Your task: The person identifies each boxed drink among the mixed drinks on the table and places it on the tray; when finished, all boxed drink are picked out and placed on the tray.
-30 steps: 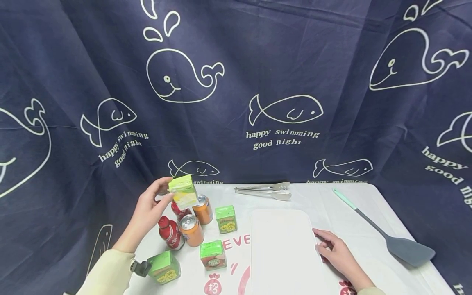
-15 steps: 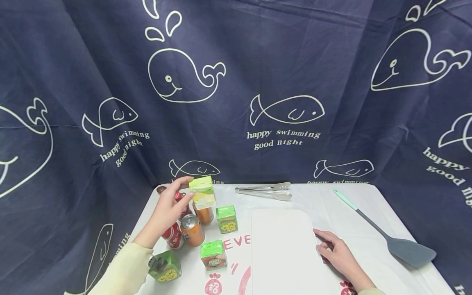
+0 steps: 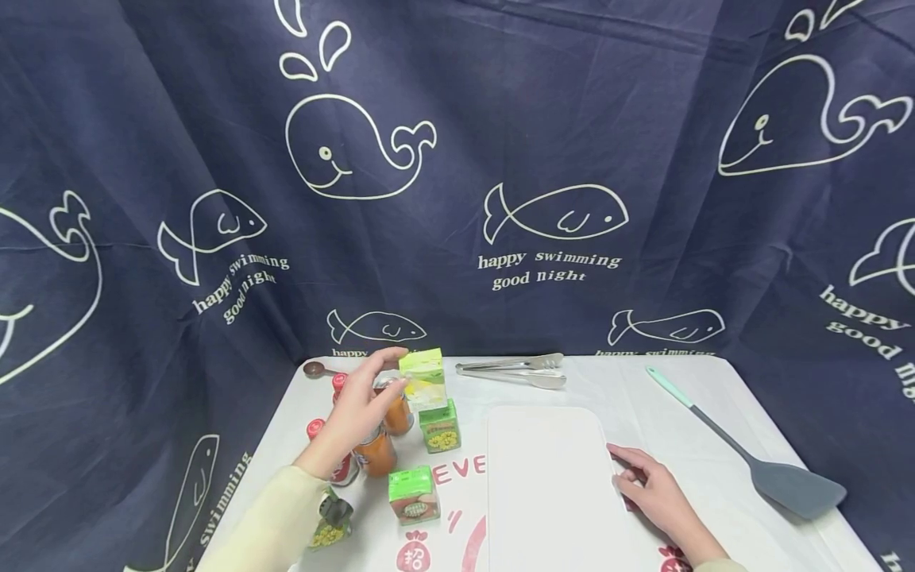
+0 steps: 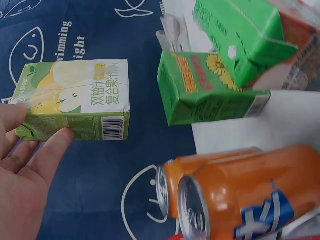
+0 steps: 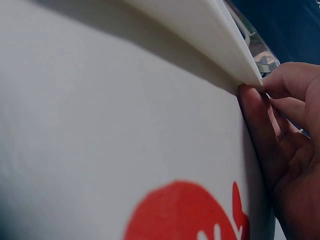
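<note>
My left hand [image 3: 360,401] holds a yellow-green juice carton [image 3: 424,380] by its side, thumb on one face and fingers behind. In the left wrist view, the carton [image 4: 75,100] shows a fruit picture and a barcode. It is held up by a green juice box [image 3: 439,430], overlapping its top in the head view. My right hand [image 3: 649,486] pinches the right edge of a white cutting board [image 3: 546,485]. The right wrist view has thumb and fingers at the board's rim [image 5: 215,35], above the white tablecloth.
Two orange soda cans [image 3: 379,456] and red-capped bottles [image 3: 314,429] stand partly hidden behind my left arm. More green boxes sit near, one in front [image 3: 413,496]. Metal tongs [image 3: 511,369] lie at the back, a brown spoon [image 3: 314,369] back left, a spatula [image 3: 793,486] at right.
My left hand has carried the juice carton rightward over the bottles and cans, to beside the farther green box. The right hand and cutting board have not moved.
</note>
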The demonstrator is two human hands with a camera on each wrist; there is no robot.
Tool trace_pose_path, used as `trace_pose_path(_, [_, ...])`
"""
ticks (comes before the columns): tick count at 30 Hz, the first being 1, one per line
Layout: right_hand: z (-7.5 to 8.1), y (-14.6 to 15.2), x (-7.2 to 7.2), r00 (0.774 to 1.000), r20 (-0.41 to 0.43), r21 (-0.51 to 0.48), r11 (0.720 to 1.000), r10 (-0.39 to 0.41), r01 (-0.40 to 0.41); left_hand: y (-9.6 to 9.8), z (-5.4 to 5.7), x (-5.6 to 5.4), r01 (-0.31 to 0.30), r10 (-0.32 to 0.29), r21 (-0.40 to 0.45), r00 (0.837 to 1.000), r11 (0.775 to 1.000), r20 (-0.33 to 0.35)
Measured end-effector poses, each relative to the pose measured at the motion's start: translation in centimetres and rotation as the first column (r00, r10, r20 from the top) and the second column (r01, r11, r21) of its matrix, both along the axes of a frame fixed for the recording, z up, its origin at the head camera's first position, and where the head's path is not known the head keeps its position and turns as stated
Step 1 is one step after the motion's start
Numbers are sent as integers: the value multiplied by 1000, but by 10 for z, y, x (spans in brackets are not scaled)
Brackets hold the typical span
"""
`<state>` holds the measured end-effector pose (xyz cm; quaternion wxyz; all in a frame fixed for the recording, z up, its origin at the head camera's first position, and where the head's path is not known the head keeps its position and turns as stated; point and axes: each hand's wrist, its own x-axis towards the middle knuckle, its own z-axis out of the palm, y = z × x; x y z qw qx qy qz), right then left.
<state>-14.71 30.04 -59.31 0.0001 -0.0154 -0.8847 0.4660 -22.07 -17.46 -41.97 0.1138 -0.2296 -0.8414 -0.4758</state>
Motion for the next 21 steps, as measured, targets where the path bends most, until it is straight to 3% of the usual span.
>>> trace_pose_path(9, [-1, 0, 0, 1000, -2, -13, 1000, 1, -1, 17, -9, -4, 1, 0, -23, 1000, 1000, 16])
trace_pose_path(21, [-2, 0, -1, 1000, -13, 48, 999, -2, 3, 48, -18, -6, 49, -51, 38, 998, 998, 42])
